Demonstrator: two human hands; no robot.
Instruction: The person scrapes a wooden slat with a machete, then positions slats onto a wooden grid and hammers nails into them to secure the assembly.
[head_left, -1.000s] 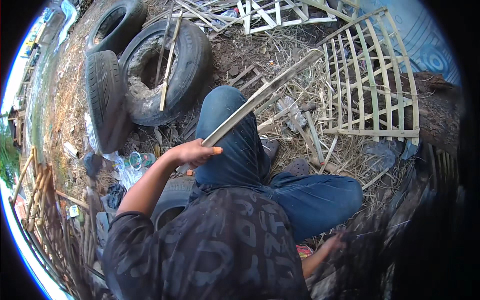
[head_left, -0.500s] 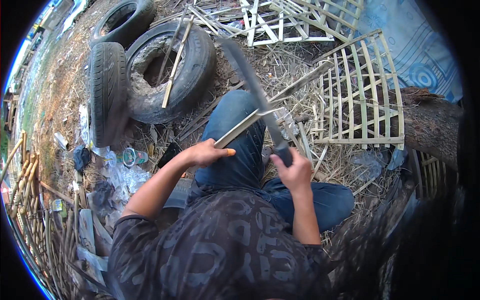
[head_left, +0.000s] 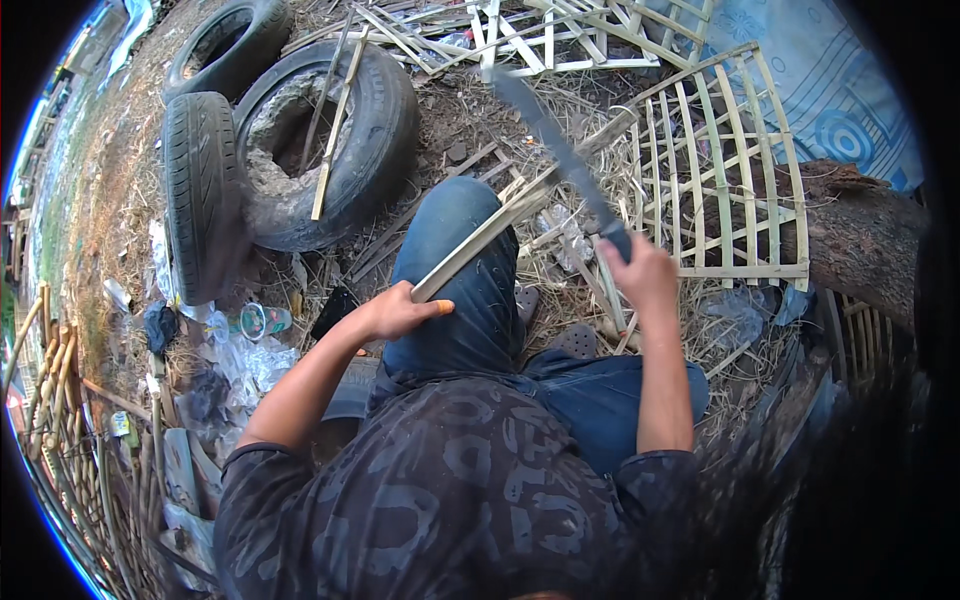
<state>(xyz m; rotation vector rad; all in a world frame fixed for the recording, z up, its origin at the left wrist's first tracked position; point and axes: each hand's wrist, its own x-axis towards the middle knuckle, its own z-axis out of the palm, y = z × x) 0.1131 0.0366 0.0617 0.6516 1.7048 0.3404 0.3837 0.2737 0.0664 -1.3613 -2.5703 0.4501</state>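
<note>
My left hand (head_left: 405,312), with an orange wrap on its thumb, is closed around the near end of a split bamboo strip (head_left: 470,247). The strip slants across my raised knee toward the far right; small split pieces stick up along its middle. In my right hand (head_left: 645,275) is the dark handle of a machete (head_left: 553,140). Its long grey blade, a little blurred, points up and to the left and crosses the strip's far part from my viewpoint. Whether blade and strip touch, I cannot tell.
Old tyres (head_left: 385,140) lie at the far left, one with a strip across it. A woven bamboo lattice (head_left: 725,180) leans by a log (head_left: 865,235) at right, near a blue patterned sheet (head_left: 830,90). Thin poles (head_left: 55,390) are stacked at left. Straw and plastic litter the ground.
My right hand has moved right and slightly away from me, taking the machete with it. The blade now crosses the bamboo strip farther from my left hand, which stays on the strip's near end.
</note>
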